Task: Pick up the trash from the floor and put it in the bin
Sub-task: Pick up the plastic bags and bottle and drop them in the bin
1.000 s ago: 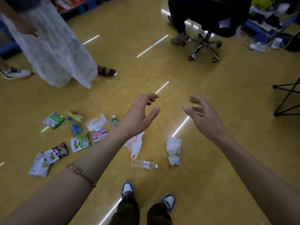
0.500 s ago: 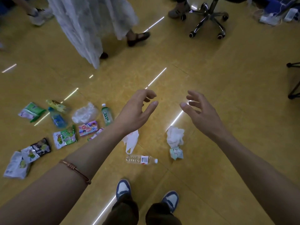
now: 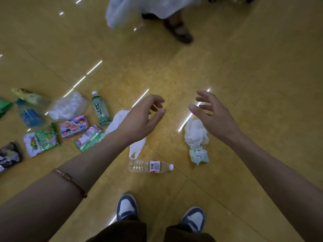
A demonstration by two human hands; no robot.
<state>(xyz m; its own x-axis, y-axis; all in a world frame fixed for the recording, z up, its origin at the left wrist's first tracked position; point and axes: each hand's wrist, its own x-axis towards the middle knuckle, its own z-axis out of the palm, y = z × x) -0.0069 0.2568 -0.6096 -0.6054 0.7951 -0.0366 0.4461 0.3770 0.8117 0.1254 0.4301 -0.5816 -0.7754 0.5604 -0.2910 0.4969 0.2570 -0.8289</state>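
Observation:
Trash lies scattered on the yellow floor. A clear water bottle point(image 3: 150, 166) lies on its side just ahead of my shoes. A white plastic bag point(image 3: 135, 147) is partly hidden under my left hand point(image 3: 141, 119), which hovers above it with loosely curled fingers and holds nothing. My right hand point(image 3: 212, 117) hovers with fingers spread over crumpled white paper point(image 3: 195, 133) and a small crumpled wrapper point(image 3: 198, 155). To the left lie a green bottle point(image 3: 101, 110), a clear crumpled bag point(image 3: 69, 106) and several snack packets point(image 3: 42, 139). No bin is in view.
Another person in a white skirt point(image 3: 146, 7) and brown sandal point(image 3: 180, 33) stands at the top of the view. My own blue and white shoes point(image 3: 126, 207) are at the bottom. Bare yellow floor stretches to the right.
The view has tilted down and closed in on the floor; the trash now looks larger and nearer. The other person has shifted rightward. Both hands stay empty in much the same pose.

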